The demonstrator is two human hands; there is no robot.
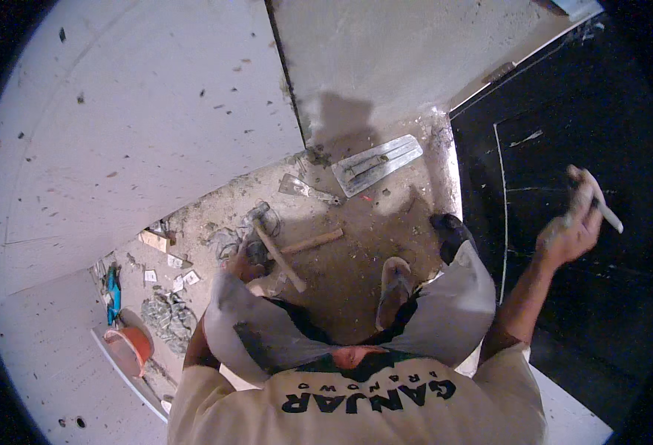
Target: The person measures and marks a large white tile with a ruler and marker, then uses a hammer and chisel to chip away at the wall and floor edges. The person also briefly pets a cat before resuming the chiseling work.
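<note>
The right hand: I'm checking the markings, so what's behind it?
Behind the right hand is a black panel with thin pale lines visible to its left. The patch covered by the hand and its whitish stick can't be seen.

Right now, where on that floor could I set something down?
Bare-looking floor lies between the wooden handle and the sandal, and between the sandal and the metal trowel, specks aside. The left is crowded: hammer, crumpled grey plastic, paper scraps, orange bucket. The right hand holds a white stick, farther right.
</note>
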